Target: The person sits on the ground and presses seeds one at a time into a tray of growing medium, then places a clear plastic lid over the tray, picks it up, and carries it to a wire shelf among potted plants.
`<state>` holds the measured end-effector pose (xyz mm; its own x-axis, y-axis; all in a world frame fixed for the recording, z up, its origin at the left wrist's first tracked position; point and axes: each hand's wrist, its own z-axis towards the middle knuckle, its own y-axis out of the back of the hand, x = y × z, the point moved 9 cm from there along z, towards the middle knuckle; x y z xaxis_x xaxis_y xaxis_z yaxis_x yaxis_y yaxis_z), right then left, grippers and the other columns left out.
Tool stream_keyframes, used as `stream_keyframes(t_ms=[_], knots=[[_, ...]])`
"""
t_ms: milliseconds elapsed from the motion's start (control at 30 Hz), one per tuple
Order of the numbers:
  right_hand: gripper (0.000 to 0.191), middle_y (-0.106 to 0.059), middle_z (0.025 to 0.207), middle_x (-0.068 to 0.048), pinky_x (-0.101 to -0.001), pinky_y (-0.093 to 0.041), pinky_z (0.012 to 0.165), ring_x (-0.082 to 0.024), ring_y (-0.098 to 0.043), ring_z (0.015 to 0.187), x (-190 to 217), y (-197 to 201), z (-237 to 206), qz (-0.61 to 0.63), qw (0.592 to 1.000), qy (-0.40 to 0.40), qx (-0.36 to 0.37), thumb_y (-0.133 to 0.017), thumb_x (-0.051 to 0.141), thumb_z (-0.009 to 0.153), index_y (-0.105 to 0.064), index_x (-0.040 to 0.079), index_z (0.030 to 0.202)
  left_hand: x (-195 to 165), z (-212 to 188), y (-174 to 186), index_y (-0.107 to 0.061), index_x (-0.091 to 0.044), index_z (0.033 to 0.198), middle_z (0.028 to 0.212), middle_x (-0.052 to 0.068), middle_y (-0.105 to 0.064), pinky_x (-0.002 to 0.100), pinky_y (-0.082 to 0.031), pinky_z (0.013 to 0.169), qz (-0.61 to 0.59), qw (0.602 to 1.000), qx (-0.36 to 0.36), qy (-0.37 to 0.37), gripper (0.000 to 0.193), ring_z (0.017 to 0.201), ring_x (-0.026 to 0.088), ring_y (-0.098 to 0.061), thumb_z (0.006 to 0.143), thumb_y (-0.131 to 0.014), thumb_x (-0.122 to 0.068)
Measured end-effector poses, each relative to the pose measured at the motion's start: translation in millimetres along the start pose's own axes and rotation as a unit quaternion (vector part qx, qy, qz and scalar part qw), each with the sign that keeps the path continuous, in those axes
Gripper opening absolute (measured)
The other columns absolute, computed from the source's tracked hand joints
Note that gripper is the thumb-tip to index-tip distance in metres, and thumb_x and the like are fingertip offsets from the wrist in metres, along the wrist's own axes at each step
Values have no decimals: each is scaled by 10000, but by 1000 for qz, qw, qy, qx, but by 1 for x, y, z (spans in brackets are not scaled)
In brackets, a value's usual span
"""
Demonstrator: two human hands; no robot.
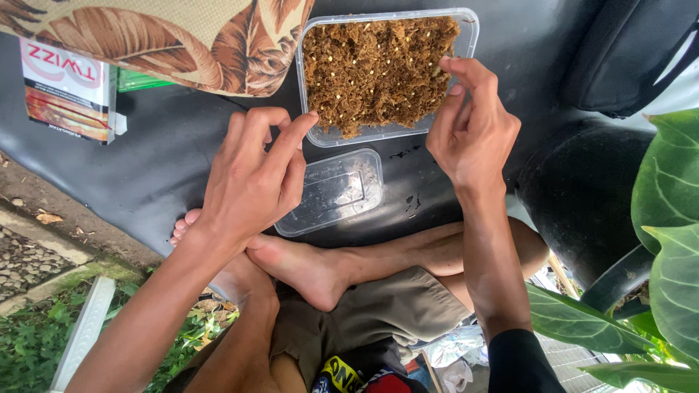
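Note:
A clear plastic container (470, 29) full of brown shredded fibre dotted with pale seeds lies on a black surface in front of me. My left hand (251, 178) hovers at its near left corner, thumb and forefinger pinched together just above the rim. My right hand (470, 124) is at its right edge, fingers curled and pinched over the brown fibre (375, 69). Whether either pinch holds a seed is too small to tell. The container's clear lid (335, 191) lies flat just below it, between my hands.
A leaf-patterned cushion (182, 40) lies top left, with a printed snack packet (69, 91) beside it. Big green leaves (670, 240) and a black pot (582, 196) crowd the right. My crossed legs and bare feet (320, 269) sit below the lid.

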<state>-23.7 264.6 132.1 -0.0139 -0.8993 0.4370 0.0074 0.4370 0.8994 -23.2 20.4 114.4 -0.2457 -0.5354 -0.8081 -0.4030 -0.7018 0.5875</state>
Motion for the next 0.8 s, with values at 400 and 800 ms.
stream_keyframes(t_ms=[400,800], knots=[[312,-775,1240,-78,-230,-435,545,-62,-504,538,2,-10,-1,10,1000,1,25,-574,-125,1035,-561,26,1307,2,-1,0,-660,-61,1349,1146,110,-555,413,-506,766,-1,1000,2,0,440,920,290,-531,919,-692,30],[323,-776,1253,-90,-210,-409,557,-14,-489,583,-4,-11,-5,75,997,-28,21,-554,-138,1057,-548,12,1343,1,-2,-1,-658,-59,1344,1142,116,-555,420,-506,766,-1,1000,4,0,446,920,294,-537,907,-693,23]])
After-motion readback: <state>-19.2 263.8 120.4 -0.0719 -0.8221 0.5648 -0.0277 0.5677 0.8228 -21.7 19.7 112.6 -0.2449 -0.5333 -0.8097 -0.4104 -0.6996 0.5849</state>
